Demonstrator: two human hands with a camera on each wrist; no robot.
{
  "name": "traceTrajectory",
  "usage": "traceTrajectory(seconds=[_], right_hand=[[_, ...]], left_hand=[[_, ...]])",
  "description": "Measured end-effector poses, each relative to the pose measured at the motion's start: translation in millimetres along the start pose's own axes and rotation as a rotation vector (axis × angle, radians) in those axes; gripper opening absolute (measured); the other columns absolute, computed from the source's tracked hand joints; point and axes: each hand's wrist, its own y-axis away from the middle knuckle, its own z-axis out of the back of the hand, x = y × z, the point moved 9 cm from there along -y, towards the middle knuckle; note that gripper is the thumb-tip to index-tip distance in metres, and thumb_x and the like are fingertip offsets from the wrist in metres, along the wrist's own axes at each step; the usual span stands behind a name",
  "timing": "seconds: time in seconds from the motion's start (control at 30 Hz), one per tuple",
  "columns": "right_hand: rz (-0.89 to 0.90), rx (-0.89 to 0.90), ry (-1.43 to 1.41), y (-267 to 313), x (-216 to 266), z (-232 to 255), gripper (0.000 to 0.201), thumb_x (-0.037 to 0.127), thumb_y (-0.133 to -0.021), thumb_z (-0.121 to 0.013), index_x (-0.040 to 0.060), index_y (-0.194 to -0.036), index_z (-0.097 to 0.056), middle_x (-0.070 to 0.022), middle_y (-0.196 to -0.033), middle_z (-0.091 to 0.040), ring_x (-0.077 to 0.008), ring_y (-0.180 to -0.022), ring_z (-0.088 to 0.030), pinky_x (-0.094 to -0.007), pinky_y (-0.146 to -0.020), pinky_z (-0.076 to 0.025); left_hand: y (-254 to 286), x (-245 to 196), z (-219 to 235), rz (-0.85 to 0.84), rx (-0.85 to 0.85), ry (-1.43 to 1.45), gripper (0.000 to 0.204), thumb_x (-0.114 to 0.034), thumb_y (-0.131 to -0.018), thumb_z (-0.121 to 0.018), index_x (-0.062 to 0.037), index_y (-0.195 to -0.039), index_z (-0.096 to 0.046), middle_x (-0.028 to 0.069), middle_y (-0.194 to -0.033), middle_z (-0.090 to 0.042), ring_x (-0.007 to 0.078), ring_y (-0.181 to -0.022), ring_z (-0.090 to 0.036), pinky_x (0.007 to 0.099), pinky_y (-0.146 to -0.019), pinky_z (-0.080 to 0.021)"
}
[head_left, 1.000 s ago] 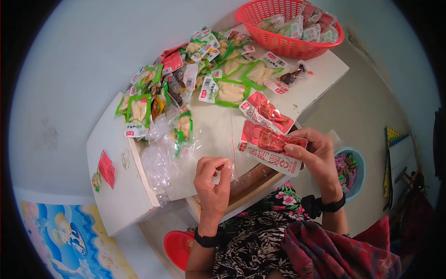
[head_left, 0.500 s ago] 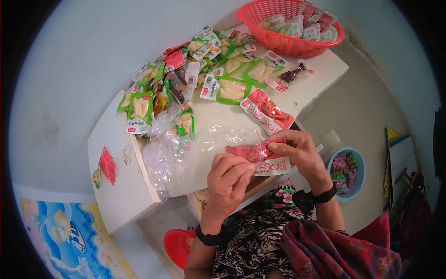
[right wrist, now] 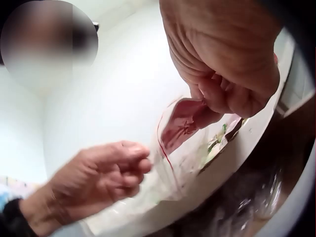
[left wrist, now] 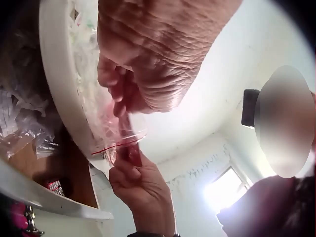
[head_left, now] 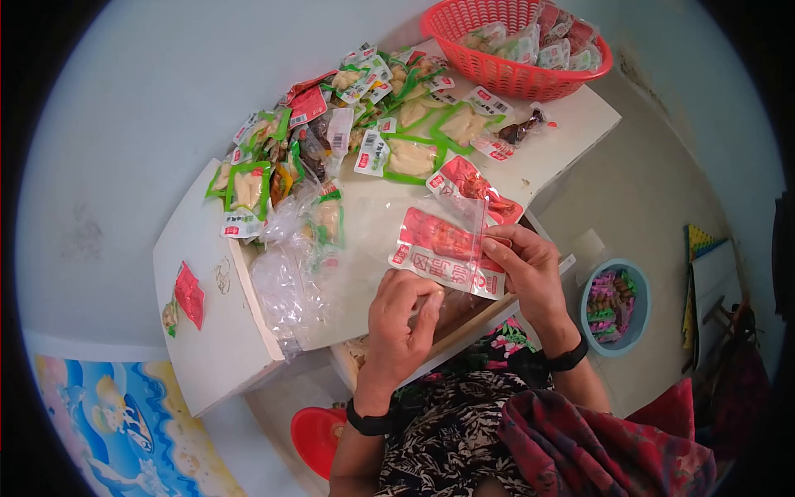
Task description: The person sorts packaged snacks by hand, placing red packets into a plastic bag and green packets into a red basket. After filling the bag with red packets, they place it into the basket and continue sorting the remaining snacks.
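My right hand pinches the right end of a red and white food packet. Most of that packet lies inside a clear zip bag with a red line along its mouth. At the packet's lower left, the curled fingers of my left hand pinch the bag's edge. The left wrist view shows the left hand from behind, its fingertips at the bag, with the right hand below at the red-lined mouth. Another red packet rests on the table just behind.
Several green-edged food packets are heaped along the back of the white table. Clear bags lie at the left. A red basket of bagged packets stands at the back right. Below are an open drawer and a blue bucket.
My right hand has brought the red packet leftward into the clear bag, past its mouth. The left hand has shifted slightly right, still holding the bag.
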Motion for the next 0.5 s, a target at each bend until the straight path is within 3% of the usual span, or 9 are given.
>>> traceTrajectory(seconds=[0.07, 0.13, 0.23, 0.37, 0.4, 0.5], right_hand=[[0.173, 0.006, 0.112, -4.3, 5.2, -1.6, 0.015, 0.007, -0.098, -0.072, -0.0017, -0.110, -0.075, -0.0005, -0.091, -0.073, -0.0053, -0.082, -0.065, -0.0237, -0.075, -0.054], [0.182, 0.037, 0.157, -3.4, 14.3, -7.9, 0.014, 0.007, -0.099, -0.072, -0.0025, -0.109, -0.075, -0.0006, -0.091, -0.073, -0.0054, -0.082, -0.065, -0.0242, -0.076, -0.055], [0.179, 0.135, 0.148, -3.5, 5.7, -21.0, 0.018, 0.006, -0.099, -0.071, -0.0027, -0.114, -0.072, -0.0015, -0.092, -0.073, -0.0056, -0.081, -0.064, -0.0245, -0.073, -0.055], [-0.002, 0.190, 0.131, -0.8, 8.5, -35.0, 0.034, 0.004, -0.098, -0.070, -0.0018, -0.130, -0.063, -0.0026, -0.094, -0.073, -0.0057, -0.077, -0.064, -0.0238, -0.065, -0.053], [-0.003, 0.226, 0.134, -3.0, 2.1, -32.4, 0.045, 0.000, -0.097, -0.069, -0.0016, -0.140, -0.055, -0.0032, -0.092, -0.071, -0.0056, -0.070, -0.062, -0.0224, -0.057, -0.050], [0.098, 0.238, 0.117, 1.9, 3.7, -28.8, 0.044, -0.002, -0.095, -0.069, -0.0028, -0.137, -0.054, -0.0022, -0.088, -0.068, -0.0043, -0.065, -0.059, -0.0213, -0.051, -0.046]], left_hand=[[4.1, 2.3, 7.0, 0.112, -0.065, -0.040, 0.018, -0.003, -0.091, -0.072, -0.0020, -0.109, -0.067, 0.0090, -0.088, -0.063, 0.0248, -0.080, -0.060, 0.0340, -0.069, -0.049], [8.7, -0.4, 17.4, 0.224, -0.158, -0.079, 0.026, -0.007, -0.093, -0.073, -0.0014, -0.117, -0.066, 0.0075, -0.088, -0.062, 0.0199, -0.076, -0.059, 0.0305, -0.067, -0.048], [-19.2, -38.5, 12.2, -0.048, -0.108, -0.372, 0.038, -0.015, -0.092, -0.077, 0.0003, -0.124, -0.063, 0.0112, -0.095, -0.063, 0.0253, -0.085, -0.065, 0.0348, -0.071, -0.052], [-31.0, -24.5, -10.0, -0.091, -0.085, -0.464, 0.044, -0.021, -0.090, -0.079, 0.0000, -0.126, -0.063, 0.0167, -0.111, -0.063, 0.0347, -0.094, -0.066, 0.0428, -0.077, -0.055], [-30.8, -18.1, -12.0, -0.079, -0.084, -0.483, 0.043, -0.021, -0.090, -0.078, -0.0001, -0.125, -0.063, 0.0176, -0.113, -0.062, 0.0365, -0.095, -0.066, 0.0442, -0.078, -0.055], [-30.2, -9.2, -14.3, -0.033, -0.050, -0.527, 0.038, -0.018, -0.088, -0.077, 0.0001, -0.119, -0.063, 0.0175, -0.114, -0.061, 0.0375, -0.101, -0.064, 0.0465, -0.081, -0.055]])
